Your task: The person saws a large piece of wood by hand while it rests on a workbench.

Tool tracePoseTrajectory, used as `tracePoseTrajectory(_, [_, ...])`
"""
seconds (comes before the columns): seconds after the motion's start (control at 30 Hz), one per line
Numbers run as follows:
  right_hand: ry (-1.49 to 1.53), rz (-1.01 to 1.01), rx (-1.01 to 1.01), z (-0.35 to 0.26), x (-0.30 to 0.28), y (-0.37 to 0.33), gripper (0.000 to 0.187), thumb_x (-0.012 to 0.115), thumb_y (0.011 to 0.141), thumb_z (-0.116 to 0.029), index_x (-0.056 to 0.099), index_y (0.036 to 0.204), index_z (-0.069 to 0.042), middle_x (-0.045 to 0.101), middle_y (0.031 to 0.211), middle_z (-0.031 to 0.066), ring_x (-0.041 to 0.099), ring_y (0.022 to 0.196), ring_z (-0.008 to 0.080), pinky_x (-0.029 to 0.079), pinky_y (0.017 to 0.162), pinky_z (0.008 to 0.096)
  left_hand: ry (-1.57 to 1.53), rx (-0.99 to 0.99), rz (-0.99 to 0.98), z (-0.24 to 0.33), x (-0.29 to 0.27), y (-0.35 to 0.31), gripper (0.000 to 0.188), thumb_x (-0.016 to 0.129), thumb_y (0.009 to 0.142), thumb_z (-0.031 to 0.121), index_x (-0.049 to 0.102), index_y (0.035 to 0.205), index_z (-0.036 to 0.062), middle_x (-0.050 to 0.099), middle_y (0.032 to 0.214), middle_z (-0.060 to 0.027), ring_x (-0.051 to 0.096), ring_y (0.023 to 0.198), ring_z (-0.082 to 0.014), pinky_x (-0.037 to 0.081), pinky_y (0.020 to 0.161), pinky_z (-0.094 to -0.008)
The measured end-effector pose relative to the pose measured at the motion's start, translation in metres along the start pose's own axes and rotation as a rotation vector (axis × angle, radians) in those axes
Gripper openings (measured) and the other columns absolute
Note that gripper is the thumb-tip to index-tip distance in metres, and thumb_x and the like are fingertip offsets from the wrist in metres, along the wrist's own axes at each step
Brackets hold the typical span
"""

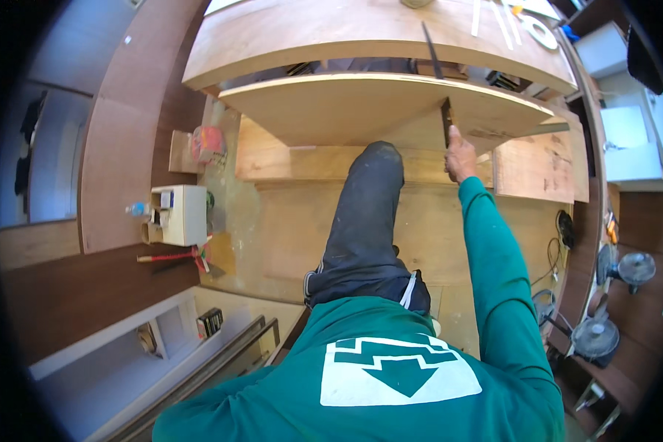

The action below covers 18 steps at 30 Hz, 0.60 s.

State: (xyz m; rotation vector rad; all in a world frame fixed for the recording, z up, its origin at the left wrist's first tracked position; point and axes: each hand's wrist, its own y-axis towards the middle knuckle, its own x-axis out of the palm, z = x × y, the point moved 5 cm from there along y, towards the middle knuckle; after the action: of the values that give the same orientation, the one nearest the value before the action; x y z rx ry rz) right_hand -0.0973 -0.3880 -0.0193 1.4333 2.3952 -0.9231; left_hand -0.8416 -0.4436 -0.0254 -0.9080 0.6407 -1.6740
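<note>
Wooden tabletop [331, 33] ahead, right hand [461, 158] gripping saw [446, 122] across panel [331, 110] edge, left hand out of view; likely sawing, next stroke needs panel steady.

One right hand [460, 157] and one handsaw [446, 118] are in view, along with one large plywood panel [324, 110] and one pale wooden workbench [287, 33]. Count three narrow white strips [476, 18] and one roll of white tape [549, 42]. There are at least two fans [595, 337], one plastic bottle [136, 209], one small white cabinet [190, 215], one red-handled tool [171, 258] and one pinkish-red bundle [208, 145].
</note>
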Motion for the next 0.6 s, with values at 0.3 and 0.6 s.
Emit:
tracePoseTrajectory(0.3, [-0.061, 0.088, -0.213, 0.001, -0.005, 0.012, 0.089, 0.051, 0.112, -0.076, 0.079, 0.113, 0.009, 0.075, 0.104, 0.0376, 0.072, 0.100, 0.0531, 0.057, 0.090, 0.0575, 0.326, -0.086, -0.178, 0.030, -0.089, -0.004, 0.103, 0.088, 0.090, 0.066, 0.057, 0.167, 0.0045, 0.064, 0.164, -0.0246, 0.060, 0.153, -0.0401, 0.048, 0.126, -0.0507])
tracePoseTrajectory(0.6, [0.014, 0.082, -0.162, -0.020, -0.023, -0.004, 0.077, 0.055, 0.112, -0.069, 0.078, 0.134, 0.001, 0.077, 0.117, 0.0400, 0.073, 0.116, 0.0593, 0.057, 0.101, 0.0628, 1.198, 0.383, 0.698, 0.492, -0.280, 0.019, 0.068, 0.088, 0.094, 0.026, 0.065, 0.153, 0.0022, 0.076, 0.139, -0.0276, 0.071, 0.131, -0.0472, 0.057, 0.111, -0.0566])
